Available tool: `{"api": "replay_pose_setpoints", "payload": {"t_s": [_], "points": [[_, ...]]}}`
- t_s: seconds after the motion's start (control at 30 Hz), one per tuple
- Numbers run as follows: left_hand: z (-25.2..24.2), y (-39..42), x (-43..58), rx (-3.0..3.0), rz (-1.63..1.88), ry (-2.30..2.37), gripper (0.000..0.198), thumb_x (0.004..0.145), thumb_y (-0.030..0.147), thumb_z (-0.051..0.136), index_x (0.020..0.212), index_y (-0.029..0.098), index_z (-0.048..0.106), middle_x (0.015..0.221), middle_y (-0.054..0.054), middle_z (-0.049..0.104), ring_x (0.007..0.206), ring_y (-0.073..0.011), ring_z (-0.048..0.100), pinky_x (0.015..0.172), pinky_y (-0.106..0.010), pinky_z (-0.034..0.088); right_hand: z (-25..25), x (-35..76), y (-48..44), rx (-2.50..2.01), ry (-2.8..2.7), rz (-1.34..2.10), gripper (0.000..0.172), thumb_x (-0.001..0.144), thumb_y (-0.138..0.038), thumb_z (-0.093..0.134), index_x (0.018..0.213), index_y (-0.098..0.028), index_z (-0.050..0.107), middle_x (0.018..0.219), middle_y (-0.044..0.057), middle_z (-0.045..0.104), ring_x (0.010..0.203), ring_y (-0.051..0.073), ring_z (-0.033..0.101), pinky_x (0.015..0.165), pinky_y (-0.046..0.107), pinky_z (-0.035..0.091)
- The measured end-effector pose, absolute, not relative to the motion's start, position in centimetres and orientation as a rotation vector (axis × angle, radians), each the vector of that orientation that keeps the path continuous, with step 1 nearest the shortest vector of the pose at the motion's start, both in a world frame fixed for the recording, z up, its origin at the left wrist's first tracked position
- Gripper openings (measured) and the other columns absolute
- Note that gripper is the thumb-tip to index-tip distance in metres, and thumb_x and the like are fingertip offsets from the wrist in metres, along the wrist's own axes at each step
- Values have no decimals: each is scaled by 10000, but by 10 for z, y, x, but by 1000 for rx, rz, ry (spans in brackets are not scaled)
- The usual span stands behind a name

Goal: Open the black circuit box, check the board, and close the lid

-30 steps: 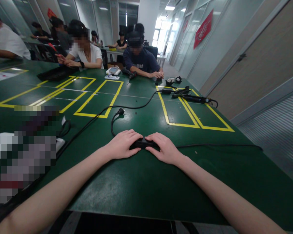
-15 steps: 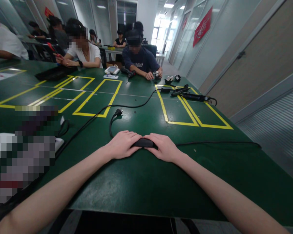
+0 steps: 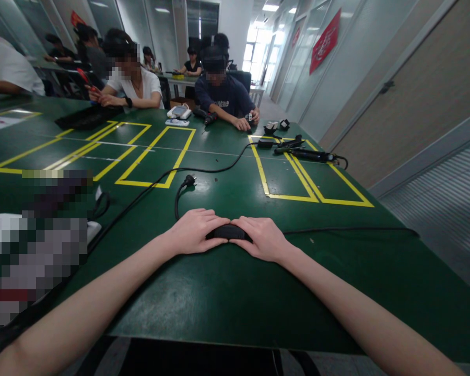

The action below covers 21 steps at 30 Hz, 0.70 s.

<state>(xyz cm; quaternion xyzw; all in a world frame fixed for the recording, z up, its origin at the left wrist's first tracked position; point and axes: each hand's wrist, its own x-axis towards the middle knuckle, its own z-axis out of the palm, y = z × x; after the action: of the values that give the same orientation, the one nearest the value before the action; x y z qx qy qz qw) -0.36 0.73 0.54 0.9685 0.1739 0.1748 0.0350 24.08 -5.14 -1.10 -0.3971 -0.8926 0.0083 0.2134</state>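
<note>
A black power adapter (image 3: 227, 232) lies on the green table (image 3: 227, 303) in front of me, gripped at both ends. My left hand (image 3: 194, 232) closes round its left end, fingers behind and thumb along the near side. Round the right end is my right hand (image 3: 261, 237), held the same way, and the fingertips of both hands almost meet. A short cord runs from behind my left hand to a black mains plug (image 3: 189, 180) lying on the table. From my right hand a thin black cable (image 3: 337, 229) stretches to the table's right edge. My palms hide the adapter's ends.
Yellow tape rectangles (image 3: 168, 185) mark the table. A long black cable (image 3: 203, 171) crosses to a black rod-shaped device (image 3: 309, 155) at the right. Blurred-out items (image 3: 43, 250) lie on the left. Across the table, a person (image 3: 225, 99) handles a small part near a drill (image 3: 208, 117).
My thumbs have shifted inward along the near side of the adapter, their tips now nearly touching. The adapter stays in about the same place.
</note>
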Motion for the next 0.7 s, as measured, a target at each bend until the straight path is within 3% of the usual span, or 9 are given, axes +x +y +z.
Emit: {"api": "replay_pose_setpoints", "payload": {"t_s": [0.33, 0.5, 0.7], "points": [[2, 6, -2, 2945, 586, 544, 392, 1020, 454, 553, 1267, 164, 645, 1030, -96, 740, 894, -224, 704, 803, -331, 539, -14, 244, -49, -1075, -2460, 23, 291, 1015, -418, 598, 1185, -189, 654, 949, 80, 747, 788, 224, 715, 669, 311, 495], [1, 7, -1, 2967, 600, 519, 319, 1028, 406, 555, 1188, 154, 668, 984, -84, 751, 871, -223, 714, 807, -338, 541, -14, 245, -49, -1088, -2428, -21, 309, 990, -433, 641, 1181, -191, 656, 952, 76, 748, 786, 218, 717, 658, 301, 485], [0, 7, -2, 2957, 667, 535, 384, 1019, 422, 564, 1301, 171, 631, 1033, -92, 762, 898, -220, 722, 817, -333, 545, -12, 247, -50, -1024, -2443, -90, 310, 1035, -393, 553, 1205, -158, 662, 916, 93, 750, 747, 218, 713, 641, 309, 491]]}}
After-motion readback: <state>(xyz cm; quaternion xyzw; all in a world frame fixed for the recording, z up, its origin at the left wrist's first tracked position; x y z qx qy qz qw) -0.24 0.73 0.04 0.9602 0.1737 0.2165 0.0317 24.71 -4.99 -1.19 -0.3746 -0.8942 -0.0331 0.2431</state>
